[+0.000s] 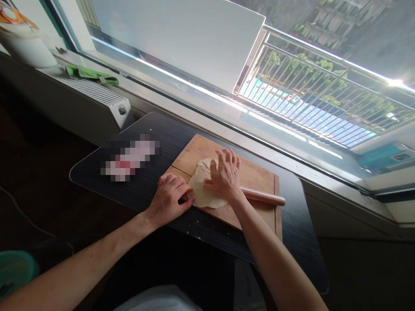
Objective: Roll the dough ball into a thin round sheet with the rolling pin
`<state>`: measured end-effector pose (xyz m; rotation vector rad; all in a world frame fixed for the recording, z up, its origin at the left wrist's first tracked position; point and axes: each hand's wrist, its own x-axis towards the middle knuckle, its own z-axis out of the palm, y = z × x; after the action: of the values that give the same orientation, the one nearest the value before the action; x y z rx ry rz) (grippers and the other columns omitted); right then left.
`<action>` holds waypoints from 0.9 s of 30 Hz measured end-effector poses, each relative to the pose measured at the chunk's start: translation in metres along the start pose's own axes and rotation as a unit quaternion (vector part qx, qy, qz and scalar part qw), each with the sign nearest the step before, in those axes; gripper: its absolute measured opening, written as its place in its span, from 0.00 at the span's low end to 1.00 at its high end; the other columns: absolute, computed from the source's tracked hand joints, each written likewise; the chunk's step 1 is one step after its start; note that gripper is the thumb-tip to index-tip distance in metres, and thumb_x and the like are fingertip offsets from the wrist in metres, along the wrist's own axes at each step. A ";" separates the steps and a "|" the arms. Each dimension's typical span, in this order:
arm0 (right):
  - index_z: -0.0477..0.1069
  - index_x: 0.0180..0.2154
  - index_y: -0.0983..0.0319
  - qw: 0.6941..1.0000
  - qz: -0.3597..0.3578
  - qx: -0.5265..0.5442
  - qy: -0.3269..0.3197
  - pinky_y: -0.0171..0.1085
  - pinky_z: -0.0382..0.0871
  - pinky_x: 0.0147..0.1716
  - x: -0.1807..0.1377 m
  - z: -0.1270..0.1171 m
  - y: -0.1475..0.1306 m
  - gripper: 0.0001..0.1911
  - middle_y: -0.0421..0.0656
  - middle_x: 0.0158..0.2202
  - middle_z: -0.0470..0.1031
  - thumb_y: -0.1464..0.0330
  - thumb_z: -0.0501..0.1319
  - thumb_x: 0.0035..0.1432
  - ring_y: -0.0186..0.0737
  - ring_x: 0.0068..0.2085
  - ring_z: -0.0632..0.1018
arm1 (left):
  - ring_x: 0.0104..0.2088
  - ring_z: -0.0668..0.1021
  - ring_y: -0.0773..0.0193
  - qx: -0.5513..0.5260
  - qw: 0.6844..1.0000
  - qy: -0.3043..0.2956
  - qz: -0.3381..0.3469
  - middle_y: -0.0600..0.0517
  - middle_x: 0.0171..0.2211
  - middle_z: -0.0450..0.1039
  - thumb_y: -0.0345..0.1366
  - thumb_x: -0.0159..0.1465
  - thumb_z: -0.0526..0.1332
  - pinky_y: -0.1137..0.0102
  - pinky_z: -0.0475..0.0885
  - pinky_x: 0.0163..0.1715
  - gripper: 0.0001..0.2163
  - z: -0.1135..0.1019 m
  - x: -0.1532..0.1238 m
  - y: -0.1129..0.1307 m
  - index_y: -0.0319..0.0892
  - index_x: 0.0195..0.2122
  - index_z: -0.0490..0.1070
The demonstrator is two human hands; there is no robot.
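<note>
In the head view, the hands are apart. The right hand [226,172] lies over the rolling pin [264,196], fingers reaching past it, likely so the palm can bear down; the pin's near end rests on the flattened dough [199,194] and its other end overhangs the board [189,153]. The left hand [171,195] curls at the dough's edge, perhaps to steady it; whether it pinches the dough I cannot tell. The board seems to keep the dough off the dark surface [155,123], where white crumbs and a pixelated patch [129,157] show. Beyond are a radiator [81,93], a green cloth [89,74] and a railing [304,86] outside bright glass.
</note>
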<state>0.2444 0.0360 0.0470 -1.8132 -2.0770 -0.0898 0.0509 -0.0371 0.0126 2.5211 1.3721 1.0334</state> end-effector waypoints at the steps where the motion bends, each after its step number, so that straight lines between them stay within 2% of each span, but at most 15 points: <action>1: 0.66 0.57 0.62 1.000 0.010 -0.006 0.015 0.55 0.52 0.62 0.007 0.002 0.001 0.20 0.55 0.60 0.65 0.65 0.50 0.67 0.53 0.64 0.61 | 0.38 0.72 0.58 0.000 1.000 0.007 0.003 0.51 0.32 0.74 0.40 0.64 0.61 0.58 0.62 0.51 0.07 0.000 0.000 0.000 0.43 0.34 0.74; 4: 0.67 0.55 0.63 0.999 0.021 -0.016 0.024 0.53 0.54 0.61 0.019 0.002 0.002 0.19 0.54 0.58 0.67 0.67 0.50 0.67 0.51 0.62 0.64 | 0.38 0.72 0.58 -0.001 1.000 0.024 0.011 0.50 0.33 0.74 0.40 0.64 0.61 0.56 0.63 0.52 0.07 0.002 -0.001 -0.001 0.43 0.34 0.74; 7: 0.67 0.54 0.62 0.999 -0.041 -0.011 0.026 0.49 0.53 0.62 0.008 -0.001 0.000 0.18 0.52 0.57 0.68 0.69 0.48 0.67 0.47 0.62 0.63 | 0.38 0.72 0.58 0.000 1.000 0.022 0.010 0.51 0.32 0.73 0.39 0.64 0.62 0.56 0.63 0.52 0.06 0.002 -0.001 -0.001 0.43 0.34 0.73; 9: 0.68 0.54 0.62 0.998 -0.057 -0.006 0.031 0.47 0.53 0.62 0.003 -0.002 0.000 0.18 0.51 0.56 0.69 0.70 0.47 0.67 0.46 0.62 0.63 | 0.38 0.72 0.58 0.002 1.000 0.019 0.011 0.51 0.32 0.73 0.39 0.64 0.62 0.56 0.63 0.51 0.06 0.002 0.000 0.000 0.43 0.33 0.73; 14: 0.68 0.53 0.64 0.999 0.031 -0.028 0.028 0.51 0.54 0.60 0.017 0.001 0.002 0.20 0.54 0.56 0.69 0.74 0.46 0.64 0.50 0.60 0.64 | 0.38 0.72 0.58 0.007 0.999 0.027 0.020 0.51 0.32 0.73 0.38 0.63 0.62 0.55 0.63 0.52 0.05 0.001 0.000 0.000 0.43 0.34 0.73; 20: 0.69 0.53 0.60 1.000 -0.016 0.002 0.014 0.48 0.50 0.63 -0.018 -0.006 -0.007 0.20 0.48 0.56 0.70 0.72 0.47 0.65 0.48 0.64 0.60 | 0.36 0.72 0.59 0.015 0.999 0.023 0.017 0.52 0.30 0.71 0.38 0.63 0.61 0.55 0.63 0.53 0.06 0.001 0.001 0.001 0.43 0.32 0.73; 23: 0.68 0.55 0.61 1.000 0.017 -0.003 0.015 0.50 0.49 0.64 -0.015 -0.006 -0.008 0.21 0.50 0.58 0.68 0.72 0.47 0.64 0.49 0.66 0.58 | 0.36 0.72 0.59 0.022 0.999 0.019 0.016 0.52 0.29 0.72 0.38 0.63 0.61 0.55 0.63 0.53 0.06 0.001 0.001 0.001 0.43 0.32 0.73; 27: 0.66 0.57 0.64 0.997 0.069 -0.005 -0.022 0.52 0.51 0.63 -0.007 -0.007 -0.008 0.22 0.53 0.59 0.67 0.71 0.47 0.64 0.51 0.65 0.59 | 0.37 0.73 0.58 0.028 0.999 0.018 0.018 0.51 0.31 0.73 0.39 0.64 0.61 0.55 0.63 0.53 0.06 0.000 0.001 0.001 0.42 0.33 0.74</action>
<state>0.2389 0.0261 0.0530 -1.9753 -1.9769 -0.0245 0.0517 -0.0370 0.0132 2.5883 1.3905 1.0659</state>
